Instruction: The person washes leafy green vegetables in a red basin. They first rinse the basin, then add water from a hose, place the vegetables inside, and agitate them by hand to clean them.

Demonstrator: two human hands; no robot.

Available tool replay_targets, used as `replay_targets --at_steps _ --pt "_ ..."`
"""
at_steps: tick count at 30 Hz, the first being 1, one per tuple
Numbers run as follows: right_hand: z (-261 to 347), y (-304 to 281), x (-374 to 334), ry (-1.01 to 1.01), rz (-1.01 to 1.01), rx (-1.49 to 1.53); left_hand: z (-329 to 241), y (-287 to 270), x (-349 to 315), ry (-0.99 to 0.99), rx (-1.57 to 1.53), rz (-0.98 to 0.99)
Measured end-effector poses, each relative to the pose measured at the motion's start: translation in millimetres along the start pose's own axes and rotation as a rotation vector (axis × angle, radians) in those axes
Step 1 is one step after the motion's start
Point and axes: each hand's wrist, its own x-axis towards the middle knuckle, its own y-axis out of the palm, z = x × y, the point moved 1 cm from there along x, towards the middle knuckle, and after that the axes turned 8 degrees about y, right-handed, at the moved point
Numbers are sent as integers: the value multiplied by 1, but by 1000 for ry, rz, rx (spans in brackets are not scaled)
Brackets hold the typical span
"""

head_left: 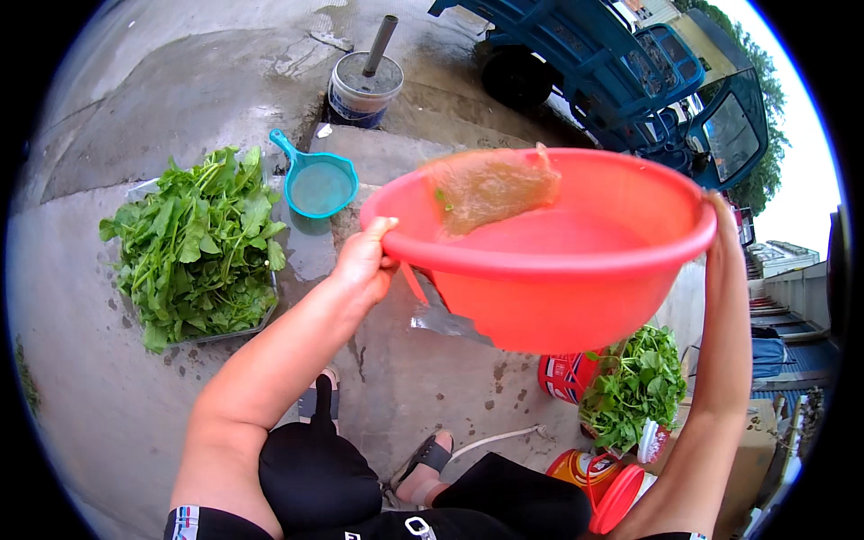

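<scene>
Grip, left hand (364, 261): closed on the near-left rim of the red basin (558, 310), thumb above, fingers curled beneath. Grip, right hand (718, 216): holding the right rim, fingers mostly hidden. Basin: smooth, round, flared, with a thick rolled rim; raised clear of the ground (90, 342) in front of the body, tilted toward its far side. Contents: murky brown water (495, 193) massed at the far wall, apparently going over the rim; a small green scrap in it. Step in hand, as judged: emptying the basin. Next move, as judged: calls for both rims held firm and a steady tilt. Outward, left: crisp, ragged leafy greens (198, 243) heaped in a clear tray; beside them, a teal dipper (319, 184), rigid, short-handled. Beyond: pale bucket (357, 106) with a grey pipe (381, 45) standing in it. Right: red bucket (565, 376), next to a second pile of greens (639, 387). Ground: damp, rough concrete.
</scene>
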Motion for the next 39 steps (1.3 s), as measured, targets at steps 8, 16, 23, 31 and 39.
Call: replay_targets --at_steps 8,16,23,31,39 --pt "-145 -157 -75 229 -238 188 9 34 -22 64 328 222" --pt "-61 -96 -30 21 -30 50 15 7 -18 -38 167 135" --pt "77 129 -4 -287 14 -233 102 -45 32 -252 -154 59" --pt "88 234 -43 -660 -183 -692 142 -34 77 -337 25 -70" --pt "55 319 -192 -1127 8 -953 153 -31 70 -370 -21 8"
